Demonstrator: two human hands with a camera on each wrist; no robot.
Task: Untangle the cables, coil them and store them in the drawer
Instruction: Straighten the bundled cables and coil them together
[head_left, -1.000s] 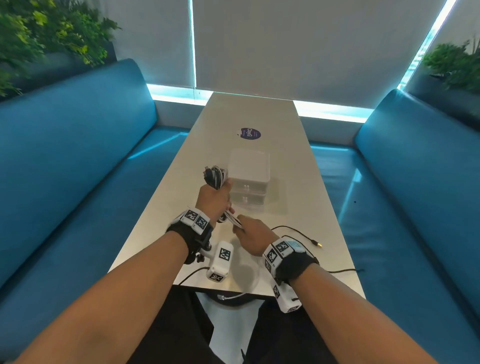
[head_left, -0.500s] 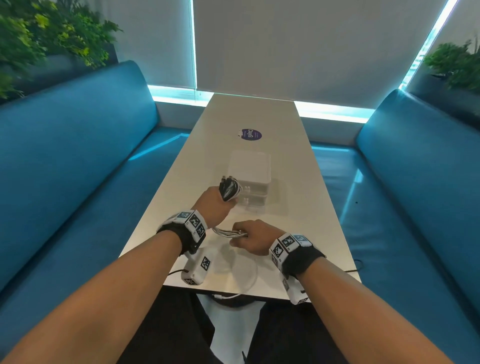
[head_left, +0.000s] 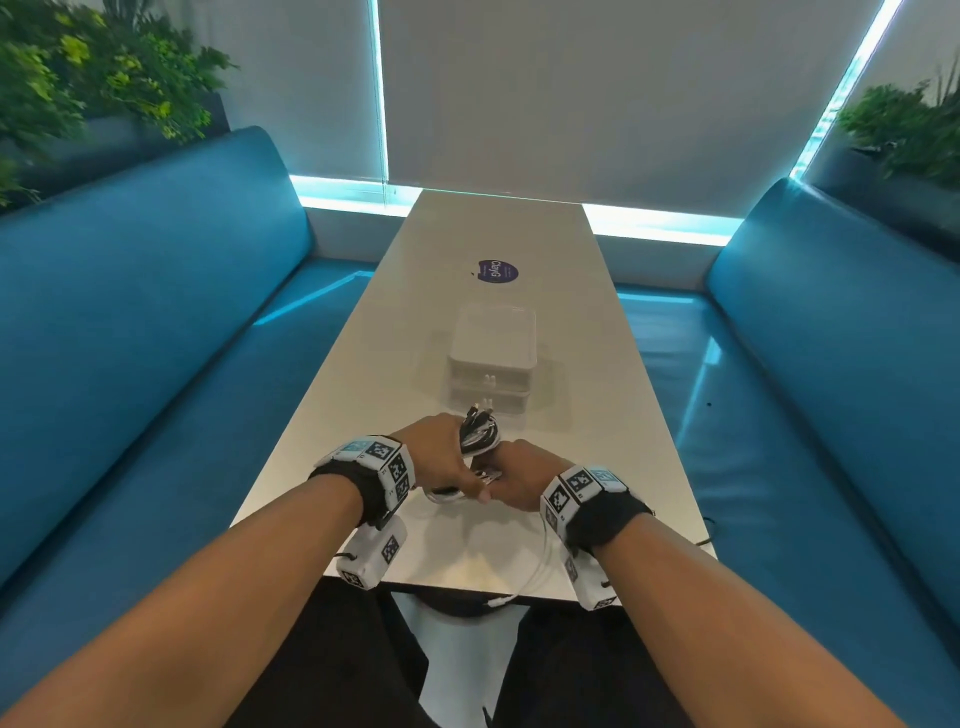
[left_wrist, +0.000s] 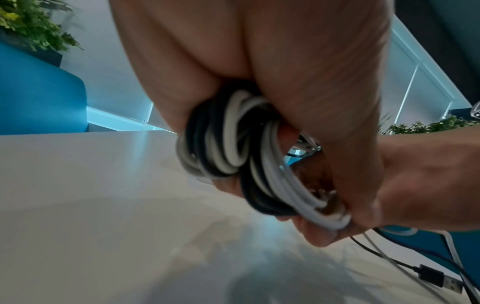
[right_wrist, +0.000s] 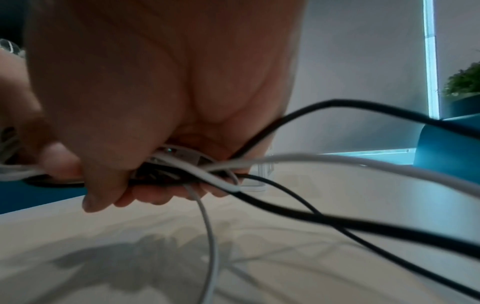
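Observation:
My left hand (head_left: 441, 457) grips a coil of black and white cables (head_left: 478, 434) over the near part of the table; in the left wrist view the coil (left_wrist: 233, 144) is wound round the fingers. Close beside it on the right, my right hand (head_left: 519, 478) grips the loose black and white strands (right_wrist: 202, 174) that trail off toward the near right. A black USB plug (left_wrist: 431, 277) lies on the table. The white drawer unit (head_left: 491, 358) stands just beyond the hands, both drawers closed.
The long white table (head_left: 493, 234) runs away from me between two blue benches (head_left: 130, 338). A purple sticker (head_left: 497, 271) lies beyond the drawer unit. A white cable end (head_left: 501, 601) hangs over the near table edge. Plants stand at both back corners.
Both hands have drawn together, the left one carrying the coil rightward to just in front of the drawer unit. The loose cable on the right has been pulled in.

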